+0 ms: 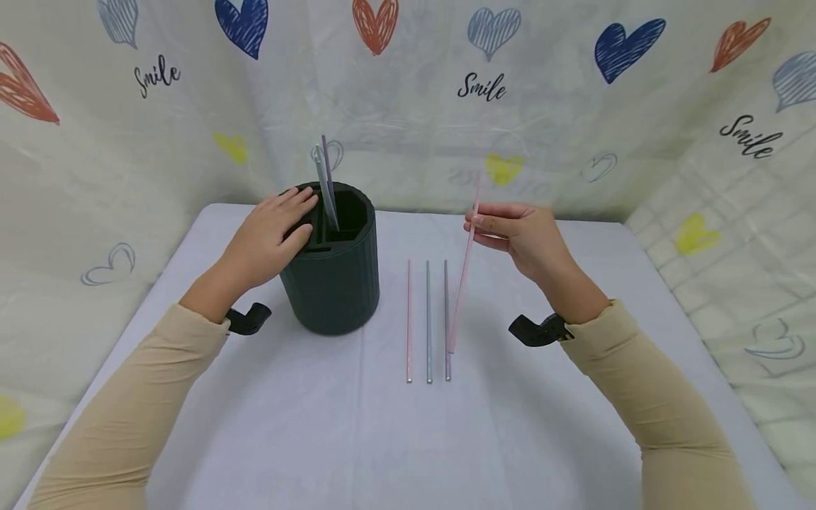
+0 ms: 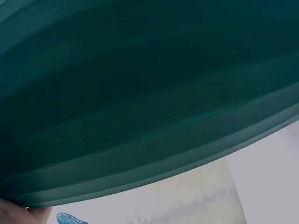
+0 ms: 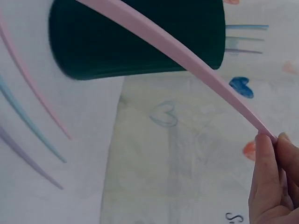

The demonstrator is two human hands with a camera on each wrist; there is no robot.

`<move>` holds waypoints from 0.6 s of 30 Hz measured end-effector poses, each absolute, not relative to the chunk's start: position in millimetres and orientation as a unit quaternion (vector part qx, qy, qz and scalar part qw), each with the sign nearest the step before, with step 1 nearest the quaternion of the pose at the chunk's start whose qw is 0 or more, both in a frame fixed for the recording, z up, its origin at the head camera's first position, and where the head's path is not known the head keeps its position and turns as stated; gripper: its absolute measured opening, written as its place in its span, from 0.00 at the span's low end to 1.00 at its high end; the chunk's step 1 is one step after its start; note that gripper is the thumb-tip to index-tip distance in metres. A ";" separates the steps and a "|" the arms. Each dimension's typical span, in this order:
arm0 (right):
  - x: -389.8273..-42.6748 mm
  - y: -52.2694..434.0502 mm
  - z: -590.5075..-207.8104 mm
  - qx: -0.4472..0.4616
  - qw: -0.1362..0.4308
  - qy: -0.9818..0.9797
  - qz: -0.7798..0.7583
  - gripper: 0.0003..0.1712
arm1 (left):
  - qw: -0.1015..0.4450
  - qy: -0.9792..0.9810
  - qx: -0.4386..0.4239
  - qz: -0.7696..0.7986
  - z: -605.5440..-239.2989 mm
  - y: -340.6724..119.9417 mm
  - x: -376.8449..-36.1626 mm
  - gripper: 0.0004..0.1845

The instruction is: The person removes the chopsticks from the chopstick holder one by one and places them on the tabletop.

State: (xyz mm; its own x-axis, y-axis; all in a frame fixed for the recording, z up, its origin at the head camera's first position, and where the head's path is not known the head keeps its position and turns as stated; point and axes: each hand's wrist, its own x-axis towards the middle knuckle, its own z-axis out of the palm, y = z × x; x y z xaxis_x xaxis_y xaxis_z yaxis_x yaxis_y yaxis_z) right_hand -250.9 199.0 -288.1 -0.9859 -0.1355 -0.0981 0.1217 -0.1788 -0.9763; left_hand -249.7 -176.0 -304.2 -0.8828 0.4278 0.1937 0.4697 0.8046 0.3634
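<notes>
Low in the frame's centre, three sticks (image 1: 428, 322) lie side by side on the white surface (image 1: 319, 425). Just right, my right hand (image 1: 525, 237) pinches a pink stick (image 1: 463, 276) near its top. Left of centre, my left hand (image 1: 270, 237) rests, fingers straight, on the dark holder's (image 1: 338, 283) rim; two sticks (image 1: 326, 180) stand inside.

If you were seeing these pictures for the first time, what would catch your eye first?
The dark green holder left of centre, with the left hand resting on its rim and two sticks standing in it. To its right, the right hand pinches a pink stick above three more lying side by side on the table.
</notes>
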 end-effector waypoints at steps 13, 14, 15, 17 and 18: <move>-286.8 218.8 -345.9 0.131 0.174 0.661 -0.718 0.16 | 0.051 -0.949 -0.234 -0.205 -303.2 -176.0 -250.4 0.29; -288.8 220.1 -349.9 0.134 0.176 0.667 -0.711 0.19 | 0.049 -0.949 -0.234 -0.204 -303.3 -175.7 -250.5 0.29; -290.4 221.1 -353.5 0.138 0.178 0.673 -0.705 0.22 | 0.048 -0.949 -0.234 -0.205 -303.3 -175.3 -250.5 0.30; -293.4 223.2 -360.5 0.145 0.182 0.677 -0.698 0.27 | 0.047 -0.949 -0.233 -0.206 -303.4 -174.8 -250.6 0.30; -294.5 223.5 -363.4 0.150 0.185 0.678 -0.695 0.27 | 0.047 -0.949 -0.233 -0.206 -303.4 -174.8 -250.4 0.30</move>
State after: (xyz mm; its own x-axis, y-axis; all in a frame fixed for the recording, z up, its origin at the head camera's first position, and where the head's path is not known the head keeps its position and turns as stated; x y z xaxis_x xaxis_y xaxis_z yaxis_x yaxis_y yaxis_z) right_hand -294.5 223.5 -363.4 -0.8870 -0.0539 -0.4586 0.4598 -0.0112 -0.8879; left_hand -250.4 -174.8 -303.4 -0.8875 0.4222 0.1849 0.4608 0.8066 0.3701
